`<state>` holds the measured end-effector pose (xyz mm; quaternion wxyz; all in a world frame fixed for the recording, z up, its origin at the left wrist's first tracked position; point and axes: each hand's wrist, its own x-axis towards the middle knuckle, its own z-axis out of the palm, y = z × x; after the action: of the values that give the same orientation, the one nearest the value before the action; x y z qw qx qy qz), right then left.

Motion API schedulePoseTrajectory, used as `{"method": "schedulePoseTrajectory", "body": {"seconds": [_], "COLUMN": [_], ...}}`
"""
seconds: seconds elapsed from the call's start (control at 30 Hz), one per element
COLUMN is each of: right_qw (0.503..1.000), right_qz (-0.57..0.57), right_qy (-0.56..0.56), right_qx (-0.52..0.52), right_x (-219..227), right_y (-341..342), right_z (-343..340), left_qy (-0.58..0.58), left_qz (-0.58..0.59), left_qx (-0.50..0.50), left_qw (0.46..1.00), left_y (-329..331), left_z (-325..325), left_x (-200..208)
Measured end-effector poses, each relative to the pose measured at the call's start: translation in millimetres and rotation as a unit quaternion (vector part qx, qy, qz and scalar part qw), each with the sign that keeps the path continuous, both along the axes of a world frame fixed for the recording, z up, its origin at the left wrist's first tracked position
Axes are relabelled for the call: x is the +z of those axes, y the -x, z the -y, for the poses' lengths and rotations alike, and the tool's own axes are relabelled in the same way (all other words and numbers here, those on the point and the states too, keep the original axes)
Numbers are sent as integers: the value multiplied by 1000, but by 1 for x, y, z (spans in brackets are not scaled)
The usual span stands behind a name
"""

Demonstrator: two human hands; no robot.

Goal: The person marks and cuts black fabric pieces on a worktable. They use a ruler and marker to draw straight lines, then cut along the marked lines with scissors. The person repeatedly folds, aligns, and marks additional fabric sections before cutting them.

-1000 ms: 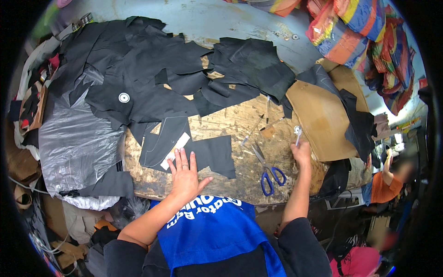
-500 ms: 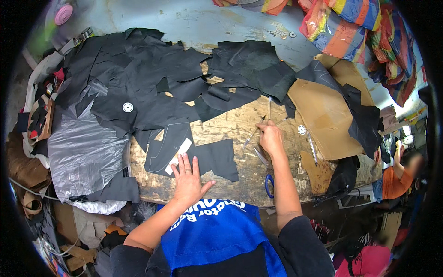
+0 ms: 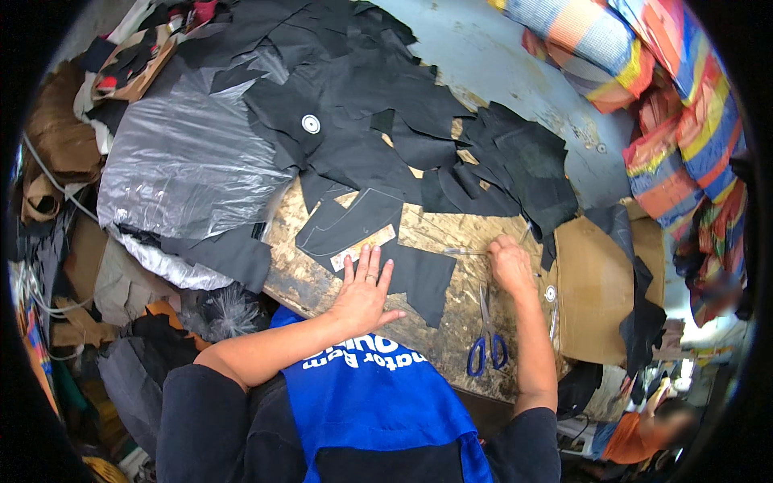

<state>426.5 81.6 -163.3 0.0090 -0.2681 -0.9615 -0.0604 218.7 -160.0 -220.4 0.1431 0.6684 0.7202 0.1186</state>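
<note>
My left hand [image 3: 362, 298] lies flat with its fingers spread over the lower end of a short pale strip with reddish marks [image 3: 364, 248]. The strip rests on a black sheet piece [image 3: 346, 225] that has a light curved line drawn on it. Another black piece [image 3: 427, 278] lies to its right. On the bare wood farther right, my right hand [image 3: 509, 264] is closed, its fingertips pinching one end of a slim pen [image 3: 465, 251] that points left. Scissors with blue handles [image 3: 486, 338] lie between my forearms, blades pointing away from me.
Black offcuts [image 3: 354, 121] heap across the back of the worn wooden table [image 3: 419, 229]. Grey plastic sheeting [image 3: 193, 161] covers the left side. Brown cardboard [image 3: 592, 294] lies at right, beside a white disc [image 3: 551, 293]. Striped sacks [image 3: 676, 161] stand far right. A person in orange [image 3: 632, 439] is at lower right.
The view has turned, shifting the table contents. My right hand has drawn nearer to me, and the pen at its fingertips now lies more level. My left hand stays on the strip.
</note>
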Motion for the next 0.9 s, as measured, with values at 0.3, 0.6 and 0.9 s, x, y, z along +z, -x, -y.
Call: {"method": "schedulePoseTrajectory", "body": {"seconds": [0.3, 0.6, 0.9], "right_qw": [581, 801, 851], "right_qz": [-533, -328, -266], "right_qy": [615, 492, 427], "right_qx": [-33, 94, 149], "right_x": [-1, -30, -33], "right_y": [112, 166, 169], "right_z": [80, 145, 142], "left_qy": [-20, -84, -1], "left_qz": [2, 90, 90], "left_qx": [11, -3, -30], "left_qw": [1000, 992, 995], "left_y": [-1, 2, 0], "left_z": [1, 3, 2], "left_x": [1, -8, -10]}}
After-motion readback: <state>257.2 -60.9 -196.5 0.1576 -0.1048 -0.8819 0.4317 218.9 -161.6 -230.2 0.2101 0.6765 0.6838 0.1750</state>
